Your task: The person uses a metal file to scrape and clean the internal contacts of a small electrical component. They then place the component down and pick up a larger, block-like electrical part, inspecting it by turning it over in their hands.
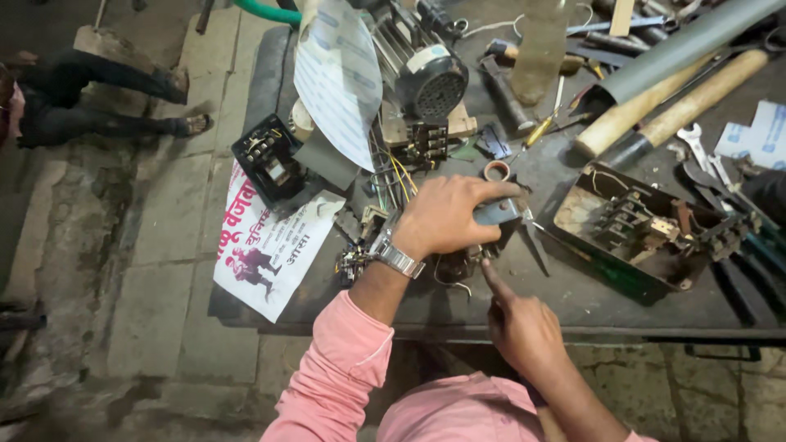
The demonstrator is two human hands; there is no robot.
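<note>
From up here I look down on my dark workbench (pixel 573 303), crowded at the far side with an electric motor (pixel 422 69), wooden-handled hammers (pixel 655 110) and an open green switch box (pixel 634 233) with its contacts bare. Nearer lies a black contactor (pixel 266 160) on a printed poster (pixel 274 250). My left hand (pixel 450 217) is closed down over a small grey electrical part (pixel 495 213), pinning it to the bench just left of the green box. My right hand (pixel 524 323) is curled with only the forefinger out, its tip touching the wires (pixel 450 278) under that part. I judge the job mid-way: the part is opened and loose, nothing yet refitted.
</note>
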